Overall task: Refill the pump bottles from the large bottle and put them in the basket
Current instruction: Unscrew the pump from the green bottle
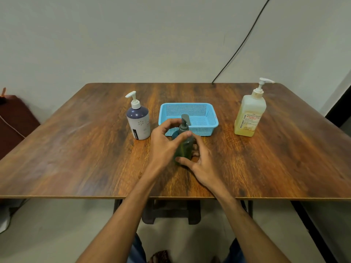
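Note:
A small dark green pump bottle (183,147) stands upright on the wooden table (76,158), just in front of the blue basket (190,109). My left hand (163,147) curls around its neck and collar, thumb against the cap. My right hand (201,164) grips the lower body, thumb across the front. A white and dark blue pump bottle (139,120) stands left of the basket. The large yellowish bottle (249,112) with a white pump stands at the right. The basket holds nothing.
A black cable (245,40) runs down the wall to the table's back edge. A dark red cushioned seat (13,118) sits at the left. A stool (171,211) stands under the table.

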A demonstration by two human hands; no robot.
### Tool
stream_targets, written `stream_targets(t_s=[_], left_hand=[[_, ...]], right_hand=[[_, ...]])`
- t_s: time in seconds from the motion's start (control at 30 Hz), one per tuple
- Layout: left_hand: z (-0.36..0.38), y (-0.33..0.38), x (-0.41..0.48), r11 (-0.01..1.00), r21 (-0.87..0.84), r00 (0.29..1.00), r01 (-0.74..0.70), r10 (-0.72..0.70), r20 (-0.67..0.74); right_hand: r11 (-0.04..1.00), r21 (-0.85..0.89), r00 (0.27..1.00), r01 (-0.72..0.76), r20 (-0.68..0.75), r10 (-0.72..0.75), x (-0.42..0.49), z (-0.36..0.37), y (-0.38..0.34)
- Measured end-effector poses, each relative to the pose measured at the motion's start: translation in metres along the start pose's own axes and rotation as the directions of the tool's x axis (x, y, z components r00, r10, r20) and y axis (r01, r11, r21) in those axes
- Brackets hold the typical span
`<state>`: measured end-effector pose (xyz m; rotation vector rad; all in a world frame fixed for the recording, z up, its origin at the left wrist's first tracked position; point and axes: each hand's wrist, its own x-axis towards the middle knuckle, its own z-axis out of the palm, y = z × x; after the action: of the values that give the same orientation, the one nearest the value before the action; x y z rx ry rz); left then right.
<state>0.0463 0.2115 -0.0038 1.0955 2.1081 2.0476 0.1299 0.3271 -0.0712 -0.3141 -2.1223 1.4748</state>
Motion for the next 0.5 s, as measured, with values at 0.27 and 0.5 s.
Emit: stream_targets(t_s=[0.27,0.5], left_hand=[[-0.008,-0.004,-0.009,0.998,-0.049,0.98,0.05,-0.039,0.193],[0.0,0.01,-0.002,0.997,-0.072,0.993,-0.025,0.017,-0.114]], right_hand=[[1.0,0.009,1.0,0.007,-0.015,-0.007,-0.001,0.0,0.001],[1.0,0.031,1.0,-0.001,-0.023,0.001,-0.002,0.0,-0.002]])
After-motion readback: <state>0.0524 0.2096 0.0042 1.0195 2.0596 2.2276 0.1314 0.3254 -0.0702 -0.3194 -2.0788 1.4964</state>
